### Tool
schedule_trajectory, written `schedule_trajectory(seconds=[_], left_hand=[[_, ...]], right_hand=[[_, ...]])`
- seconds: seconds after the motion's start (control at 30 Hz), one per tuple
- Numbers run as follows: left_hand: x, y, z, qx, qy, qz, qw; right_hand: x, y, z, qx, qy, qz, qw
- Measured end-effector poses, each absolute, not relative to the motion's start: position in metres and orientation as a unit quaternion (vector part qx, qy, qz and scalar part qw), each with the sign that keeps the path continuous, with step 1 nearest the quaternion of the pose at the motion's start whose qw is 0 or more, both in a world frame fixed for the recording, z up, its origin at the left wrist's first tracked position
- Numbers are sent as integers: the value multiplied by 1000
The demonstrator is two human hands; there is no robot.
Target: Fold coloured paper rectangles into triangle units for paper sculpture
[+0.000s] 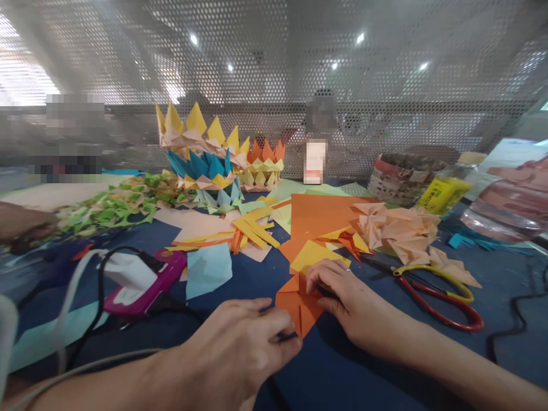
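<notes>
A folded piece of orange origami paper (303, 326) lies low over the blue tabletop, with creased flaps meeting along its middle. My left hand (252, 342) is closed on its lower left side, thumb near the bottom corner. The curled fingers of my right hand (342, 294) grip its upper right edge. Just behind it is a yellow paper sheet (314, 255), partly covered by my right fingers. Large scissors (445, 291) with red and yellow handles lie to the right of my right hand. A light blue paper piece (209, 269) rests beyond my left hand.
A magenta power strip (171, 271) with plugs and cables lies at left. Stacked folded-paper rings (205, 165) stand at the back. Orange sheets (317, 214), yellow strips (252, 228) and pink folded paper (398, 231) spread behind. A clear bottle (509, 205) is at right; another person's hand (25, 222) at left.
</notes>
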State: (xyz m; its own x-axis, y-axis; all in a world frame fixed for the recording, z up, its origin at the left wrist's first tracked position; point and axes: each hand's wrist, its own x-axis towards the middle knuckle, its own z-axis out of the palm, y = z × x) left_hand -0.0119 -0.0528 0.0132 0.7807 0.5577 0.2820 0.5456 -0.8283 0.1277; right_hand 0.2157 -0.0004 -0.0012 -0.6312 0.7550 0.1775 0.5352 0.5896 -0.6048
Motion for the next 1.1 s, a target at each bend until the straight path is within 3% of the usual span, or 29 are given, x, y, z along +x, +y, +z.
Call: schedule_trajectory(seconds=[0.17,0.4,0.6,1.1], left_hand=[[-14,-42,7,930,291,217,53],[-12,-19,2,865,361,328,112],[-10,-10,1,868,342,312,177],[-7,-11,-4,879,290,311,215]], right_hand=[[216,-1,-2,-366,-871,244,217],[212,-3,1,-372,-849,243,286],[209,-7,8,-381,-850,217,292],[209,-11,7,-365,-854,251,274]])
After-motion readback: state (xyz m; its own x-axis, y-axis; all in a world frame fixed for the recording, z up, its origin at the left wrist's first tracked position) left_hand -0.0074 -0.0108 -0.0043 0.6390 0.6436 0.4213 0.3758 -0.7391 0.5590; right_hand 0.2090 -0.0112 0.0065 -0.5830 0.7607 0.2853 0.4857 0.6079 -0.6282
